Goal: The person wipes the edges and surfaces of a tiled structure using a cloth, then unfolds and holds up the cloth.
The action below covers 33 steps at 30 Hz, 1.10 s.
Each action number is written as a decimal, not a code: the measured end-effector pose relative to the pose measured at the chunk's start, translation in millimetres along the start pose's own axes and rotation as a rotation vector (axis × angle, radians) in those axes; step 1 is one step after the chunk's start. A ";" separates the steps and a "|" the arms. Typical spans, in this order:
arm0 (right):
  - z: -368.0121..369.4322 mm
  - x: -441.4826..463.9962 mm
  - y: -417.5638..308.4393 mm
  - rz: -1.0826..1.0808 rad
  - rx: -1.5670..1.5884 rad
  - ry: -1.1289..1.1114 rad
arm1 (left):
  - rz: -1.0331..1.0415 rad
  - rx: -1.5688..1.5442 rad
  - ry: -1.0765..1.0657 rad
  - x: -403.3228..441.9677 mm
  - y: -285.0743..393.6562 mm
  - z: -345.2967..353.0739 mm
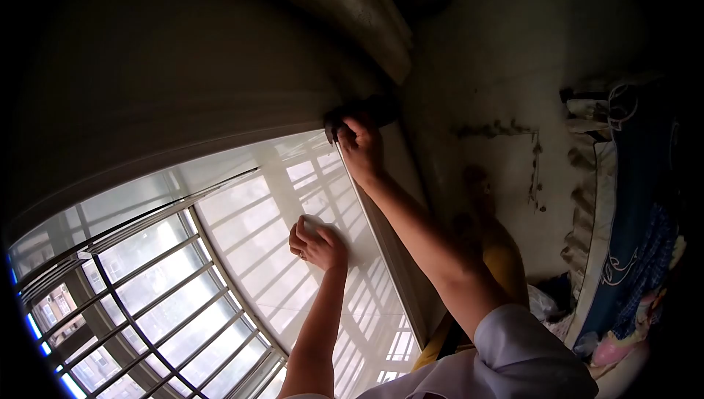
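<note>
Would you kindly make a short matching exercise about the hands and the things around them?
1. Left hand
2. Window
3. Blue fabric
4. Right hand

A. Right side of the picture
B. At a dark item
C. Over the glossy white surface
D. Lower left of the picture

Pairs: 1-C, 2-D, 3-A, 4-B

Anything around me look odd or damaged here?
Yes: dark, broken marks on the floor, right of your right hand, form a corner where the surrounding surface looks plain. Whether they're dirt or damage, I can't tell.
</note>
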State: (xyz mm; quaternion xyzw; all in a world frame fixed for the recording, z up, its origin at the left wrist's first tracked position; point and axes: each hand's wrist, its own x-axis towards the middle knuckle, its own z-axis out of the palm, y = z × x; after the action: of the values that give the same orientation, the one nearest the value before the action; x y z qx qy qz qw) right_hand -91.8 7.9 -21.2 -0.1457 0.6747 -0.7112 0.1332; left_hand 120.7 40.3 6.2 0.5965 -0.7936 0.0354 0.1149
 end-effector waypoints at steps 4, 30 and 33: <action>2.6 -3.0 -20.2 -0.128 0.077 0.059 | 0.016 -0.009 0.008 1.3 5.4 -2.2; 10.4 34.7 -20.9 -0.089 0.113 -0.025 | -0.011 -0.021 -0.051 0.2 3.9 -7.5; 8.0 35.7 -30.2 -0.230 0.069 -0.011 | -0.024 -0.020 -0.067 0.1 5.4 -7.1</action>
State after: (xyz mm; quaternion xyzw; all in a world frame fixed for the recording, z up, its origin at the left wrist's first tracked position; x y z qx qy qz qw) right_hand -121.4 -11.6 10.3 -0.2213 0.6280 -0.7437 0.0592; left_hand 116.5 43.1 13.6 0.6054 -0.7902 0.0059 0.0946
